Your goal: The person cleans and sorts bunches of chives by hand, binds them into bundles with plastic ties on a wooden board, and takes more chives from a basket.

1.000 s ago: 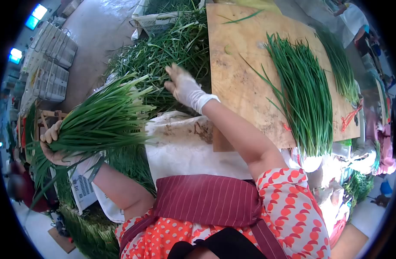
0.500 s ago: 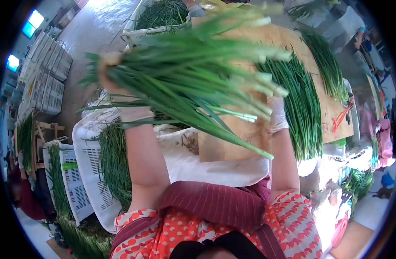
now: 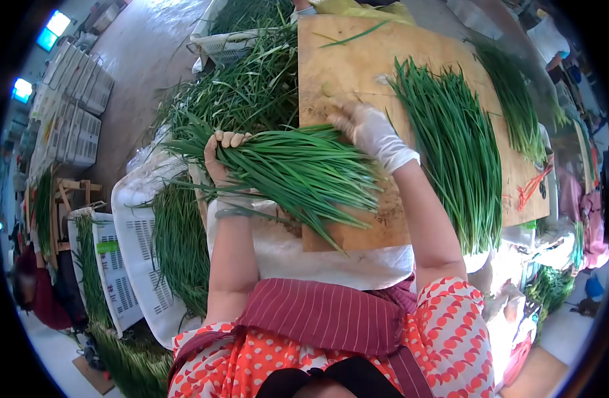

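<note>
Where the maroon striped apron (image 3: 327, 315) ends, a white sheet (image 3: 331, 262) spreads up to the near edge of a plywood board (image 3: 344, 66). Above the sheet, the gloved left hand (image 3: 219, 166) is closed around a bunch of garlic chives (image 3: 304, 162), gripping it toward its leafy end while the paler ends fan rightward over the board's near left corner; whether they rest on the wood cannot be told. The gloved right hand (image 3: 371, 129), blurred, has its fingers loosely spread beside the bunch's upper edge; contact is unclear. Right of that hand, a broad pile of chives (image 3: 454, 156) takes up much of the board. To the left, a white crate (image 3: 142, 232) holds long leaves (image 3: 181, 239). Beyond the bunch, a tangled heap of leaves (image 3: 258, 86) borders the board. Red string (image 3: 529, 189) lies near the board's right edge, close to another bunch (image 3: 517, 99). Farther off, stacked white crates (image 3: 78, 106) stand at the left.
</note>
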### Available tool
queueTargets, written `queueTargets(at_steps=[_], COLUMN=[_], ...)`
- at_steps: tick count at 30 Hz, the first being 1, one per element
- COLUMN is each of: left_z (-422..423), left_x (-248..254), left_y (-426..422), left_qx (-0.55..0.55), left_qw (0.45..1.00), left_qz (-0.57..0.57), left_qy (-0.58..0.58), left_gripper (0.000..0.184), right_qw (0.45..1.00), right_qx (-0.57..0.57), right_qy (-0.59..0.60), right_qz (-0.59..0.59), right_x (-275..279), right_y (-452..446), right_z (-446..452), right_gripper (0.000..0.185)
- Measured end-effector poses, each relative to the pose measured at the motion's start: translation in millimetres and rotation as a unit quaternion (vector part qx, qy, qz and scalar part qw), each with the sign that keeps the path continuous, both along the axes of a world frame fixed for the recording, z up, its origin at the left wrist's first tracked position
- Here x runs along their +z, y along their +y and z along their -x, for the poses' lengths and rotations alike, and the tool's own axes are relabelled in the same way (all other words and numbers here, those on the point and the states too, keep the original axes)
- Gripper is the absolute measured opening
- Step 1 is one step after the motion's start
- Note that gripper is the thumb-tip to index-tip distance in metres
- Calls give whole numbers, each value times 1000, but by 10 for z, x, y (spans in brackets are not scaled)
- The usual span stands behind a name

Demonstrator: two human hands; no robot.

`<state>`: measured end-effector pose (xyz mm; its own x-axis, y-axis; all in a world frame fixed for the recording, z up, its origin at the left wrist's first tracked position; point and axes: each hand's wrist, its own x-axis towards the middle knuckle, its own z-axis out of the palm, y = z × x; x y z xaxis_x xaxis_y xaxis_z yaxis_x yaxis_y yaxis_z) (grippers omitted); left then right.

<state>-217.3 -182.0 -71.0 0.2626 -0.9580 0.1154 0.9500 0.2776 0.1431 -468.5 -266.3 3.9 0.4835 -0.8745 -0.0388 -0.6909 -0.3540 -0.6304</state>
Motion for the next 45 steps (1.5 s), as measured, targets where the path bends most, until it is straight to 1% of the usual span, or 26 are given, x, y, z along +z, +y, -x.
queueTargets(at_steps=[1,3,4,6,7,9,13,14,15,17,18,21,25,26,27,28,29,31,32,34,36,37,39,41,43,45], left_z=[-4,-23,-76,-64,-27,80,203,207,196,99,60,-155,-500,-666,-777,-823,-890,-1088,-1194,-1290,-1329,-1344,-1415,-1393,-1334,-1157], left_x=[24,86,59,82,124,219,448,526,574,582,630,577,540,461,394,345,305,218,143,171,207,198,261,304,407,559], left_y=[-9,-27,-75,-115,-162,-263,-288,-290,-289,-259,-236,-221,-208,-179,-173,-179,-121,52,132,269,400,506,571,629,675,627], left_qx=[4,62,83,95,101,95,99,76,53,19,15,17,39,-8,-55,51,57,85,82,121,183,186,219,246,276,267], left_qw=[1000,995,992,991,991,992,991,993,995,997,997,998,991,992,990,981,981,952,942,923,888,885,876,877,868,883], left_qz=[-1,-79,-87,-86,-81,-80,-87,-78,-70,-10,-30,-23,-81,-100,-117,-180,-180,-285,-307,-350,-408,-414,-412,-404,-387,-345], left_qy=[0,-19,-36,-33,-31,-12,-26,-36,-46,-73,-68,-63,-99,-76,-54,-54,-51,-69,-109,-101,-104,-105,-118,-84,-148,-171], left_gripper=[11,11,10,10,11,10,11,12,14,20,22,30,31,31,31,42,42,55,71,71,74,74,66,56,44,43], right_qw=[1000,987,987,990,990,984,981,969,969,985,972,983,972,954,953,940,926,903,890,875,850,853,854,847,846,842], right_qx=[4,44,50,59,61,24,-46,-72,-69,-101,-99,-98,-28,-12,-7,-10,-11,-2,35,66,49,53,75,78,78,66], right_qy=[0,117,117,92,92,150,169,127,125,119,153,130,150,177,179,206,232,264,292,313,257,254,343,343,342,354], right_qz=[-1,102,99,-84,-83,91,84,197,200,74,147,85,179,242,245,272,297,340,350,364,458,453,385,399,400,401], right_x=[-6,4,59,187,152,57,-139,-311,-283,-210,-265,-226,-354,-332,-253,-117,10,204,290,472,615,631,695,649,606,686], right_y=[58,338,465,729,885,1223,1439,1417,1363,1225,1167,996,699,585,469,347,234,-34,-158,-394,-537,-565,-677,-822,-743,-736], right_z=[-15,-21,-16,28,17,-73,-166,-129,-87,5,39,98,215,226,210,170,105,-100,-194,-401,-583,-662,-805,-847,-886,-927], right_gripper=[40,70,70,106,106,125,119,109,109,99,92,90,78,67,67,64,62,58,57,56,46,46,45,44,43,42])
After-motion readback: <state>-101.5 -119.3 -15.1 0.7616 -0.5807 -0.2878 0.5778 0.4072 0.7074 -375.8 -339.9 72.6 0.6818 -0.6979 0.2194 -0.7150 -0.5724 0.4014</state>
